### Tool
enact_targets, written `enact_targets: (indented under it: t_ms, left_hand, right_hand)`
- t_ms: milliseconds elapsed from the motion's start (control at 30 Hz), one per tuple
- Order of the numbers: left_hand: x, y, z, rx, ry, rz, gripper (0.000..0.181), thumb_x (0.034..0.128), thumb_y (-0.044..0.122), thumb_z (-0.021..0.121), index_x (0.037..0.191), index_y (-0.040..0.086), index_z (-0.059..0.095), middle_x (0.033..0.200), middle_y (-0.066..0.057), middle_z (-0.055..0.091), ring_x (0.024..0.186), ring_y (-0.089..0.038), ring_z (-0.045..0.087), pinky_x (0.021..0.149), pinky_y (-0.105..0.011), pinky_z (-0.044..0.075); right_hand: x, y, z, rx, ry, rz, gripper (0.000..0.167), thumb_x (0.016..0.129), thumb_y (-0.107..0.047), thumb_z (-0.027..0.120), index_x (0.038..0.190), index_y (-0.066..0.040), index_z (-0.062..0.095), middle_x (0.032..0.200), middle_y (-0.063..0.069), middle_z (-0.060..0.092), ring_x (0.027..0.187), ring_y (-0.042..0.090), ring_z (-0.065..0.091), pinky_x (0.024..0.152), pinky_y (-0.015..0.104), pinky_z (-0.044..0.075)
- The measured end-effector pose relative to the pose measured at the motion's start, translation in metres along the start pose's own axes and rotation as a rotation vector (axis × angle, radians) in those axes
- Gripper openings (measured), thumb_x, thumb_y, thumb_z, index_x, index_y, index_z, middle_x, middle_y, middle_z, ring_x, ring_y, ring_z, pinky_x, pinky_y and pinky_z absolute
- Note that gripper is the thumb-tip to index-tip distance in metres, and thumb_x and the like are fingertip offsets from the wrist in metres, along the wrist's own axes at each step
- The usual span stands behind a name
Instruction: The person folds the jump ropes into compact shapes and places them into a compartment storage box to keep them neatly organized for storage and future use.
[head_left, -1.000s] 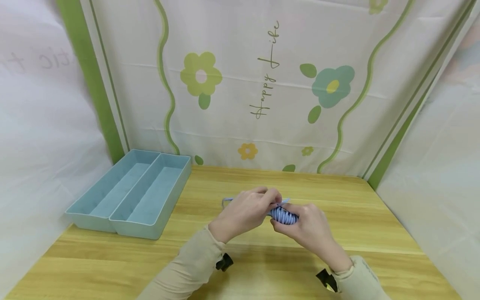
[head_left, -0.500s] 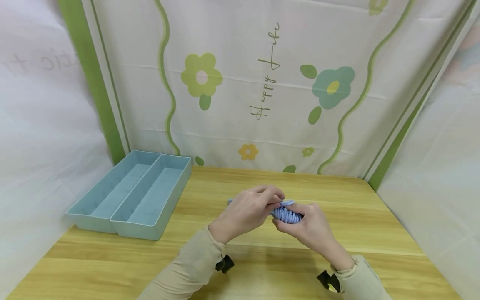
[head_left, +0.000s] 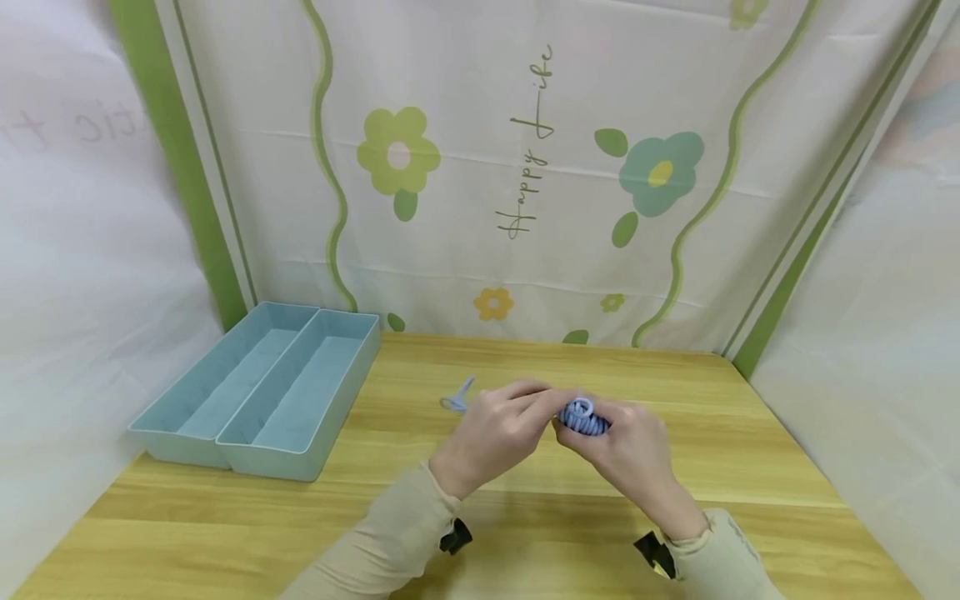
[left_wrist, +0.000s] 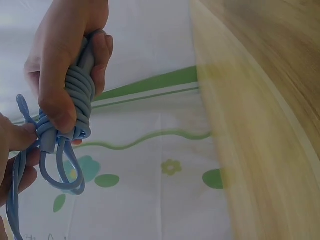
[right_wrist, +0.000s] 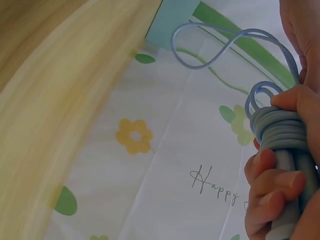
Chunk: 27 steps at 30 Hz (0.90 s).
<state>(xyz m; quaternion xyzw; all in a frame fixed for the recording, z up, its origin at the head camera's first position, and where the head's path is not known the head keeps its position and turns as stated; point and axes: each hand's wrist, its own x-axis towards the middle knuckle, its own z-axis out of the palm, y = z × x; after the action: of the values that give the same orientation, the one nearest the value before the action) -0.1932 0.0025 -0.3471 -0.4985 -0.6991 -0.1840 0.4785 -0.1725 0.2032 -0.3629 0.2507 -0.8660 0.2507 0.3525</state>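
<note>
A light-blue jump rope is bundled up, its cord wound in tight turns around its two handles, seen in the right wrist view. My right hand grips the bundle, fingers curled round the handles and thumb on the coils. Beside it, my left hand pinches the free cord close to the wound end. Small loops stick out of that end. A slack loop of cord trails out past the left hand. The left palm's inside is hidden in the head view.
Two light-blue rectangular trays stand side by side at the left of the wooden table. A white curtain with flower prints hangs behind, and white cloth sides flank the table.
My left hand has shifted slightly right, closer to the right hand. The bundle's looped end now faces up, and more of the slack cord shows left of the left hand.
</note>
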Motion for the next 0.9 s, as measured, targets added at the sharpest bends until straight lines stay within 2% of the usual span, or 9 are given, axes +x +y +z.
enact_targets:
  t_ms: [133,233,400,500,600,667,800,900]
  left_hand:
    - [-0.001,0.001,0.002,0.045,0.062,0.033,0.029,0.082,-0.007,0.069,0.11,0.0,0.069,0.101,-0.006,0.072,0.093,-0.017,0.069,0.089,-0.022,0.049]
    - [-0.001,0.001,0.002,0.042,0.066,0.025,0.03,0.0815,-0.007,0.071,0.111,-0.001,0.069,0.101,-0.008,0.072,0.095,-0.019,0.069,0.091,-0.024,0.049]
    - [-0.001,-0.001,0.001,-0.016,-0.008,-0.044,0.03,0.0853,0.0,0.075,0.115,0.003,0.069,0.098,-0.008,0.066,0.089,-0.016,0.066,0.085,-0.021,0.051]
    - [-0.001,-0.003,0.0,-0.059,-0.037,-0.08,0.022,0.086,0.009,0.078,0.107,0.005,0.073,0.092,-0.006,0.062,0.08,-0.013,0.062,0.077,-0.015,0.05]
    - [0.0,-0.003,0.0,-0.109,-0.027,-0.114,0.01,0.0842,0.017,0.081,0.089,0.009,0.076,0.085,-0.005,0.062,0.07,-0.009,0.058,0.069,-0.01,0.047]
    - [0.001,-0.004,0.0,-0.142,-0.015,-0.136,0.011,0.0838,0.019,0.081,0.081,0.01,0.074,0.082,-0.003,0.061,0.065,-0.007,0.055,0.064,-0.008,0.043]
    - [0.001,-0.003,0.001,-0.186,0.003,-0.17,0.013,0.0865,0.019,0.079,0.08,0.009,0.075,0.08,-0.002,0.058,0.061,-0.004,0.049,0.059,-0.006,0.038]
    - [-0.001,-0.004,0.002,-0.22,0.007,-0.215,0.011,0.0884,0.012,0.076,0.079,0.008,0.075,0.088,-0.006,0.058,0.064,-0.006,0.054,0.062,-0.006,0.041]
  right_hand:
    - [0.003,0.003,-0.001,-0.029,0.033,-0.042,0.03,0.071,-0.02,0.085,0.1,-0.012,0.079,0.072,0.002,0.07,0.049,0.004,0.053,0.042,0.023,0.042]
    - [0.004,0.007,-0.002,-0.052,0.052,-0.039,0.032,0.071,-0.02,0.085,0.1,-0.008,0.079,0.072,0.005,0.07,0.048,0.007,0.056,0.042,0.023,0.043]
    - [0.005,0.011,-0.004,-0.079,0.054,-0.009,0.036,0.071,-0.023,0.086,0.101,-0.005,0.079,0.072,0.008,0.071,0.047,0.008,0.054,0.04,0.023,0.042]
    - [0.005,0.011,-0.005,-0.1,0.037,0.004,0.038,0.071,-0.026,0.086,0.102,-0.006,0.079,0.074,0.008,0.071,0.047,0.006,0.052,0.04,0.022,0.039]
    - [0.005,0.012,-0.006,-0.117,0.022,0.027,0.041,0.07,-0.027,0.087,0.104,-0.005,0.078,0.073,0.008,0.07,0.047,0.006,0.049,0.039,0.022,0.036]
    - [0.004,0.012,-0.007,-0.125,0.019,0.045,0.043,0.069,-0.027,0.088,0.104,-0.004,0.078,0.071,0.008,0.069,0.047,0.006,0.047,0.038,0.023,0.035]
    - [0.005,0.015,-0.007,-0.136,0.018,0.055,0.044,0.069,-0.029,0.089,0.104,-0.004,0.078,0.067,0.008,0.068,0.045,0.006,0.045,0.037,0.023,0.034]
    - [0.005,0.017,-0.007,-0.125,0.032,0.047,0.041,0.072,-0.03,0.086,0.104,-0.005,0.078,0.064,0.006,0.066,0.044,0.005,0.045,0.036,0.022,0.035]
